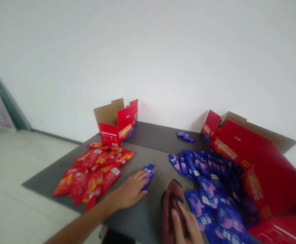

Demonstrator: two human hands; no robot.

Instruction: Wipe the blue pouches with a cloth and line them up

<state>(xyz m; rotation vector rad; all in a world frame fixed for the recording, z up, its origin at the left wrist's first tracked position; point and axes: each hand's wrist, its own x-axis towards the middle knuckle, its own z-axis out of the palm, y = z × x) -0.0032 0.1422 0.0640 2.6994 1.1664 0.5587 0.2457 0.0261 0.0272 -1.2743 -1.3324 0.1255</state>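
Note:
My left hand [132,189] lies low over the table with its fingers stretched across a small blue packet [149,172]. Its thumb is apart from the fingers, beside the packet's lower edge. At the front edge, my right hand [185,225] is closed on a reddish-brown soft case [166,217] with dark trim; thumb and forefinger press along the dark strip on top. What exactly the fingertips pinch is unclear. Blue pouches [206,188] with pink print spread in a pile to the right of the case. Red-orange pouches [97,169] lie heaped left of my left hand.
A red carton [126,118] with raised flaps stands at the back left. Another open red carton [241,139] leans over the blue pile at right, with more red cardboard [277,179] nearer. Several small blue packets [186,136] lie near the white wall [163,67].

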